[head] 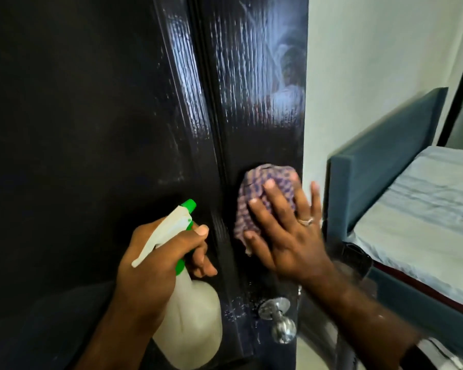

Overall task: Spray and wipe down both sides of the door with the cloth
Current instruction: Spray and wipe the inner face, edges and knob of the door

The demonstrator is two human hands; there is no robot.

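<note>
Head view looks at a tall, shiny black wooden door [145, 129] from very close. Wet streaks and smears show on the upper part of the door, near its right edge.

The right hand [286, 236] lies flat on a crumpled purple and white checked cloth [262, 188] and presses it against the door, just beside the door's right edge. Its fingers [271, 194] are straight and spread wide over the cloth. A ring [306, 221] sits on one finger.

The left hand [155, 265] holds a white plastic spray bottle with a green nozzle and green collar [190, 316]. Its fingers curl round the neck of the bottle, and one finger rests at the trigger. The nozzle points up toward the door. The bottle is lower than the cloth and to its left.

A round silver metal door knob [281, 325] sticks out from the door below the right hand, with small white drops on the door around it.

To the right, past the door's edge, stands a bed with a dark blue padded frame [379, 161] and a pale grey sheet, next to a white wall [371, 49].
</note>
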